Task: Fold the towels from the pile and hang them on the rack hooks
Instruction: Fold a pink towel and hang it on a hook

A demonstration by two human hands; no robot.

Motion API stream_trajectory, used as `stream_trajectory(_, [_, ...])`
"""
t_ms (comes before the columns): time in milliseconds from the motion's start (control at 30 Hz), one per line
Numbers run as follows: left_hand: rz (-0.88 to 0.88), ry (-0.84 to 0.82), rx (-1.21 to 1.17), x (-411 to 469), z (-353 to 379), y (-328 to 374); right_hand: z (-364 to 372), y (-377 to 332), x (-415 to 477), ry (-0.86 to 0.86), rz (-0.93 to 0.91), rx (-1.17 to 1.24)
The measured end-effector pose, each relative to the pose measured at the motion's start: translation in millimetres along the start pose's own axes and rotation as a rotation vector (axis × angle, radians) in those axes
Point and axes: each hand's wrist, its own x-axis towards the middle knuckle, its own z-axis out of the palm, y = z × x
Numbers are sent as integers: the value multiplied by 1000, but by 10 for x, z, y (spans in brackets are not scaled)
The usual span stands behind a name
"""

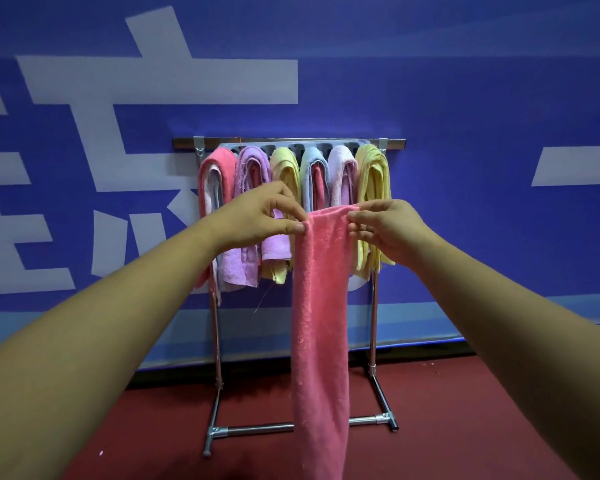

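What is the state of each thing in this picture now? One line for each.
Pink towel: long narrow strip, hanging free, not yet hung.
Left hand: pinches the towel's top left corner.
Right hand: pinches its top right corner.
Rack: standing upright.
Hung towels: folded, draped on the rack.

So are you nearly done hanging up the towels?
Six folded bunches of towels already hang on the rack. The left hand and the right hand pinch the top of a pink towel, not yet hung. The pile is out of view, so I cannot tell how many remain.
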Motion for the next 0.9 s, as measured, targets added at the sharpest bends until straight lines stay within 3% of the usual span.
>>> stream_trajectory(133, [30,57,82,78,81,20,123,-6,-35,2,-60,-3])
stream_trajectory(433, [-89,271,84,206,166,12,353,-34,-167,-215,-129,0])
stream_trajectory(567, [-117,293,25,197,185,48,394,15,-175,-196,-208,-235])
stream_trajectory(900, [-194,9,88,51,67,-96,229,51,-216,-82,-159,-145])
